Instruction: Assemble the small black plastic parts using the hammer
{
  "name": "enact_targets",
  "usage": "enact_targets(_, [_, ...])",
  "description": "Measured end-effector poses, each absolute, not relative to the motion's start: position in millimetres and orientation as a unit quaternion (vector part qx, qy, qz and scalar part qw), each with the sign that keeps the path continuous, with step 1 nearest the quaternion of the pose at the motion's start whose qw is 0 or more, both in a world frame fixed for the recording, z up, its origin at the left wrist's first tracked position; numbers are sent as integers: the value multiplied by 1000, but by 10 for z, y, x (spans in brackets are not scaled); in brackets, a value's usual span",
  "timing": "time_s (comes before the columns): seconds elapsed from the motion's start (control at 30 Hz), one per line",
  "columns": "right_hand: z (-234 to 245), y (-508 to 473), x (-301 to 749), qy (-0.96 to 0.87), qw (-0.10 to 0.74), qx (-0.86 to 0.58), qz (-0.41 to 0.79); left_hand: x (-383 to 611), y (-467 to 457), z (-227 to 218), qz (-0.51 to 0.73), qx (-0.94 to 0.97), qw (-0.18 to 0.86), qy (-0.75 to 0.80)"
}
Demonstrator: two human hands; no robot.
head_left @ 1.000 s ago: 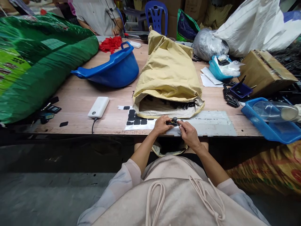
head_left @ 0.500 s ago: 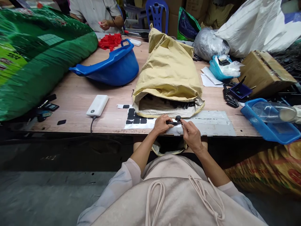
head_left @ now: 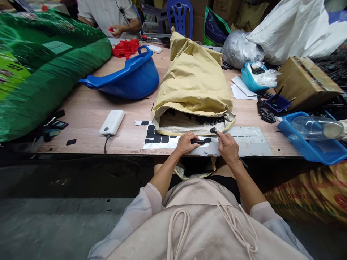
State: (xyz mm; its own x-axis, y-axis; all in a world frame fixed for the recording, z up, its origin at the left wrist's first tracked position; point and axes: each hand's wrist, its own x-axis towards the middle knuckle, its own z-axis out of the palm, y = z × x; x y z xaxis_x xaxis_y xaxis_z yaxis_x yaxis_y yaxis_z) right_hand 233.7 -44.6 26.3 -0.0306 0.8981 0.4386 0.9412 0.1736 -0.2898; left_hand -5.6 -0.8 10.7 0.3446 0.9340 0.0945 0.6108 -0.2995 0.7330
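My left hand (head_left: 187, 143) is closed on a slim black plastic piece (head_left: 200, 142), held low over the table's front edge. Just right of its tip is a black rounded pad (head_left: 207, 140). My right hand (head_left: 228, 147) grips a thin tool with a round black head (head_left: 213, 130); its dark shaft also shows below the wrist. Near my left hand lies a white backing sheet (head_left: 151, 145) with several black rounded-square pads (head_left: 157, 139). Behind both hands, a yellow sack (head_left: 195, 79) has its mouth toward me, with black parts inside.
A blue basin (head_left: 132, 77) and a white power bank (head_left: 112, 122) with a cable are on the left, beside a large green bag (head_left: 65, 68). To the right are a blue tray (head_left: 311, 148), a cardboard box (head_left: 306, 81) and loose black parts. Across the table, a person (head_left: 108, 18) handles something red.
My right hand has moved right, taking the round-headed tool away from the black piece in my left hand. The black pad beside that piece now shows. My left hand stays put.
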Motion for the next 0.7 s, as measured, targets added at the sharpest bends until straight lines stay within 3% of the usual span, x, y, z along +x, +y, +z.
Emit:
enact_targets(0.2, [35,-327,2452,-723,204,-652,-104,-67,5,72,264,765,303,503])
enact_targets(0.7, [7,-378,2365,-715,194,-663,-105,-97,-270,136,302,797,286,439])
